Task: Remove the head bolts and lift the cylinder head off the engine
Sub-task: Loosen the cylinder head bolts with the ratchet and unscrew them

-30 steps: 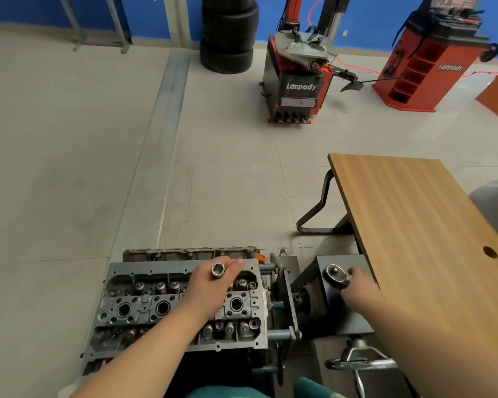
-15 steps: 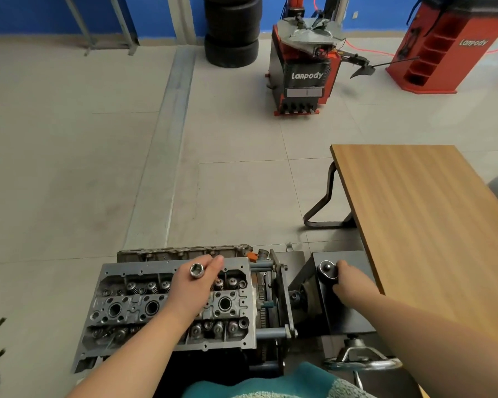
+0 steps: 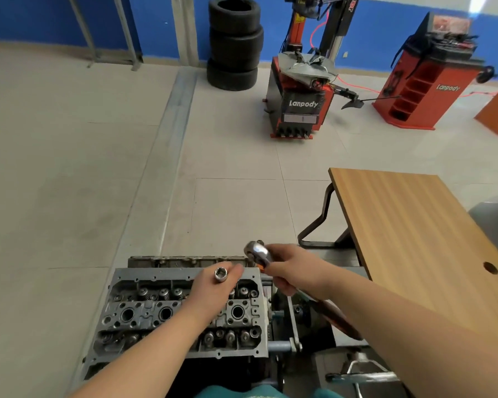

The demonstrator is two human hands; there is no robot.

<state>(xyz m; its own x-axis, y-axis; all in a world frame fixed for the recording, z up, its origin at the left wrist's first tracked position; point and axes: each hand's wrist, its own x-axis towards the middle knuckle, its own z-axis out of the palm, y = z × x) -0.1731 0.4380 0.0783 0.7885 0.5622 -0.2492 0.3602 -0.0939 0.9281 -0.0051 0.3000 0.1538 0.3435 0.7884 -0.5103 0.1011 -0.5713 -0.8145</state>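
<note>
At the lower left of the head view sits the cylinder head (image 3: 167, 314), grey, its top face up with round holes and valve springs showing, mounted on the engine stand (image 3: 288, 337) whose bars and bracket lie just to its right. The left hand (image 3: 213, 291) hovers over the far right part of the head, fingers curled round a small shiny socket (image 3: 220, 274) with its open end turned up. Just beside it to the right, the right hand (image 3: 295, 272) grips a ratchet wrench (image 3: 258, 251) near its chrome round end, which sticks up and left beyond the fingers; the dark handle runs down and right under the forearm. The two hands are close but not touching. Right of them stands a wooden table (image 3: 414, 234) with a round hole near its edge. Farther back on the tiled floor are a stack of tyres (image 3: 235, 43), a tyre changer (image 3: 302, 96) marked Lanpody, and a red machine (image 3: 426, 81).
</note>
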